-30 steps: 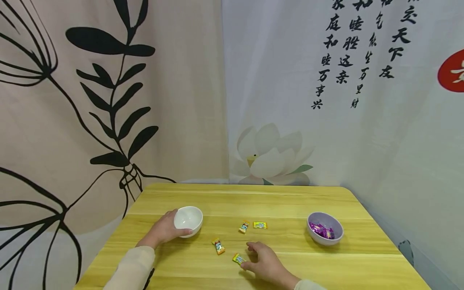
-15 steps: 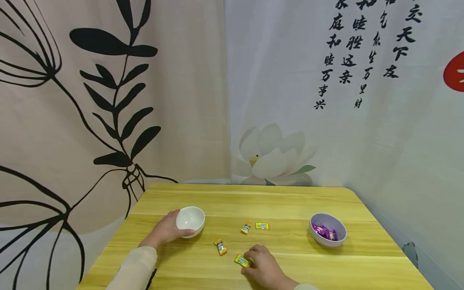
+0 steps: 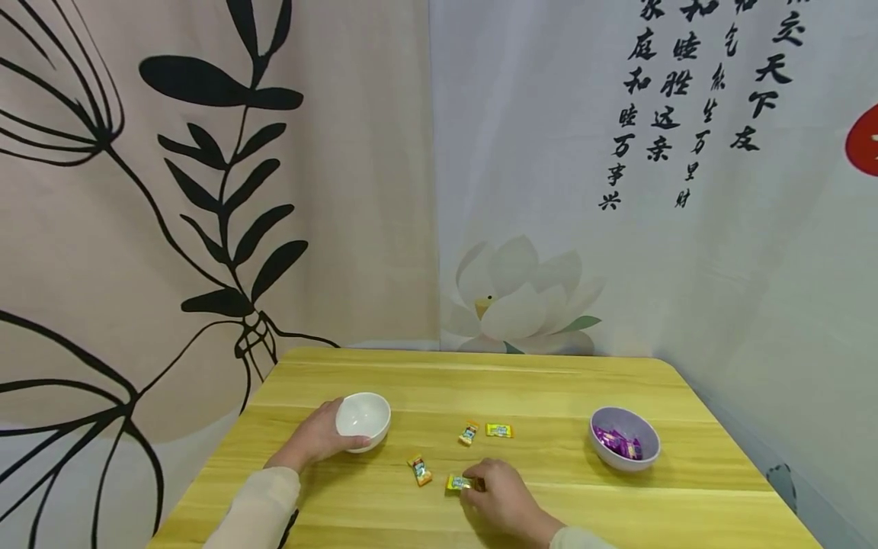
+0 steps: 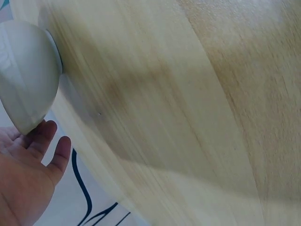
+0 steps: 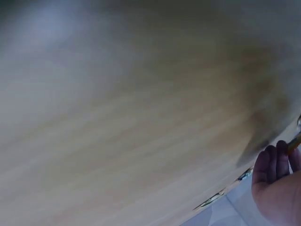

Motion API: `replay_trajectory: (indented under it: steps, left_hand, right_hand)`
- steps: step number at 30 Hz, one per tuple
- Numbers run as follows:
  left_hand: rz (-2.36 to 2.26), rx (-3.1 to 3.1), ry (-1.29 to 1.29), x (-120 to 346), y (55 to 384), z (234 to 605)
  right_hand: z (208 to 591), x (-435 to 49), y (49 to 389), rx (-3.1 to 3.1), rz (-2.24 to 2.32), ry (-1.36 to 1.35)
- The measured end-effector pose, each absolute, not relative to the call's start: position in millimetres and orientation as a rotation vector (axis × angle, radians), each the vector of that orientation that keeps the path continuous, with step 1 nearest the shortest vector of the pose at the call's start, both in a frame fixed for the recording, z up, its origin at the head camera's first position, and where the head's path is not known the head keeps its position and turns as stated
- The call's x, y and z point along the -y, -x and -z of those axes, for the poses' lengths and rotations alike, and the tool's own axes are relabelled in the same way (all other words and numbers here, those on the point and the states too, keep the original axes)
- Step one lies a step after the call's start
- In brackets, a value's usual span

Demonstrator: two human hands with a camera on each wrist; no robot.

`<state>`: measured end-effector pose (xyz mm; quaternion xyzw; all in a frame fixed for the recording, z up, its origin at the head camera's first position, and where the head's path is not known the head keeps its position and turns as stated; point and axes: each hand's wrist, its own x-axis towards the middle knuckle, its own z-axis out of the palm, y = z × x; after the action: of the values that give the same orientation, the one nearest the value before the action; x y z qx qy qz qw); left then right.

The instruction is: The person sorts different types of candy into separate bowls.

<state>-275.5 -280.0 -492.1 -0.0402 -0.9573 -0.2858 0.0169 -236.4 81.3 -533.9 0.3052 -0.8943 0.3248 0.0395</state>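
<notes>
While the left hand [image 3: 312, 439] grips the white bowl [image 3: 363, 422] by its side, the right hand [image 3: 502, 492] pinches the nearest yellow-wrapped candy [image 3: 457, 483], right end, at the tabletop [image 3: 686, 507]: light pressure probably suits so small a piece.

Right lane: I see bare wood between the right hand [image 3: 502, 496] and the lavender bowl [image 3: 625, 438].
White bowl [image 3: 363, 422]: the left hand [image 3: 318, 437] blocks its left; I find its right side free.
Low path there: an orange candy [image 3: 420, 470] lies close by.
Far middle: a small candy [image 3: 469, 433] and a yellow candy [image 3: 499, 431] obstruct me.
</notes>
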Motion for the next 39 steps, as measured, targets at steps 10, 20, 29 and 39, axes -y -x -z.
replay_trajectory:
  steps: [10, 20, 29, 39]
  left_hand:
    - [0.898, 2.981, 0.133, 283, 274, 495]
    - [0.900, 2.980, 0.121, 287, 275, 497]
    - [0.917, 2.968, 0.135, 286, 278, 499]
    - [0.911, 2.980, 0.138, 281, 280, 496]
  right_hand:
    - [519, -55, 264, 2.703, -1.072, -0.779]
    - [502, -12, 289, 2.603, -1.100, -0.794]
    - [490, 31, 297, 2.625, -0.992, -0.823]
    - [480, 58, 306, 2.644, -0.828, -0.812]
